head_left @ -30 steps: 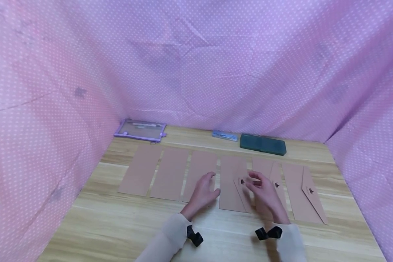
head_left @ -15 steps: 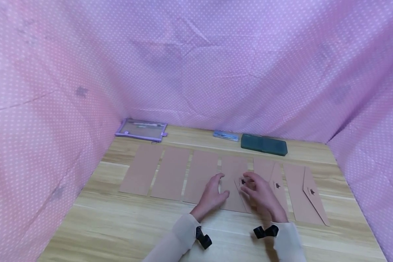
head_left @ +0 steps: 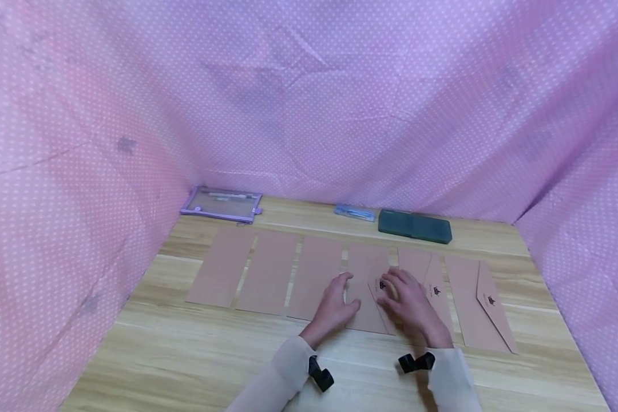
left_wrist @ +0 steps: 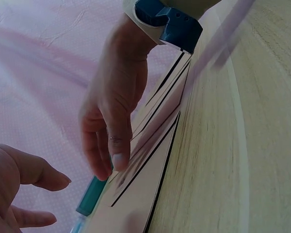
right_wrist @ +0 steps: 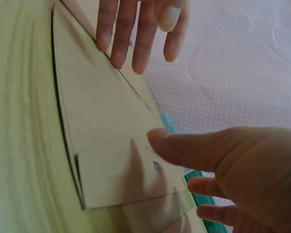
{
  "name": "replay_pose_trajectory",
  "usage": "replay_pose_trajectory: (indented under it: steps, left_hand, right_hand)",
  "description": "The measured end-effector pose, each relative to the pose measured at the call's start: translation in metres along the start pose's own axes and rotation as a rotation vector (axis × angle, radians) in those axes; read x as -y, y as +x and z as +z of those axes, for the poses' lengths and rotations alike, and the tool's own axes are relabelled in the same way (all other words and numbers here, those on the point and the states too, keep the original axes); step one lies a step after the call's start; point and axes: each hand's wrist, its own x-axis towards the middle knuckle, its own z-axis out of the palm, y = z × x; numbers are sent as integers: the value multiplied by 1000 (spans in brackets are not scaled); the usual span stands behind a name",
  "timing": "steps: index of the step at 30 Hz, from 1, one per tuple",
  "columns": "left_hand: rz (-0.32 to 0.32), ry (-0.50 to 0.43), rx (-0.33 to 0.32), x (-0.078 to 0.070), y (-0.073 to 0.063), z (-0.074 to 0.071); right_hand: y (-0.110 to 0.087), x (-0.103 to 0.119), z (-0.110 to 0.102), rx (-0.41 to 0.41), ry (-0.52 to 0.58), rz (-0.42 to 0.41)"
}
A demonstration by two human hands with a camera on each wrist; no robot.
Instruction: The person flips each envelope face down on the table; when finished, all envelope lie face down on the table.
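Note:
A row of several flat brown paper envelopes crosses the table. The envelope [head_left: 363, 315] between my hands has its flap on the right, printed with a small crown. My left hand [head_left: 333, 308] hovers by its left edge, fingers spread and nothing in them. Over its flap [right_wrist: 111, 177] my right hand [head_left: 414, 303] hangs with fingers loosely bent, thumb apart and grasping nothing. To the right lie two envelopes [head_left: 476, 309] with crown-printed flaps; to the left, plain ones [head_left: 268, 272] show no flap. In the left wrist view the right hand's fingertips [left_wrist: 120, 162] are close above the flap.
A clear pouch with purple edging [head_left: 221, 205], holding pens, lies at the back left. Behind the row are a small blue packet [head_left: 354, 213] and a dark green case [head_left: 414, 227]. Pink dotted cloth [head_left: 309, 114] hangs around the wooden table [head_left: 185, 355].
My left hand has shifted right, from over the third envelope to the left edge of the fourth. My right hand has moved slightly left over the flap. The envelopes lie as before.

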Motion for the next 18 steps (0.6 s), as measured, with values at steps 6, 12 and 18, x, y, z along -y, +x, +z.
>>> replay_pose_trajectory:
  steps: [6, 12, 18]
  left_hand:
    - [-1, 29, 4, 1, 2, 4]
    - [-10, 23, -3, 1, 3, 6]
    - [-24, -17, -37, 0, 3, 9]
  right_hand:
    - [-1, -6, 5, 67, 12, 22]
    - [-1, -10, 10, 70, 9, -2]
    - [-2, -11, 11, 74, 7, -3]
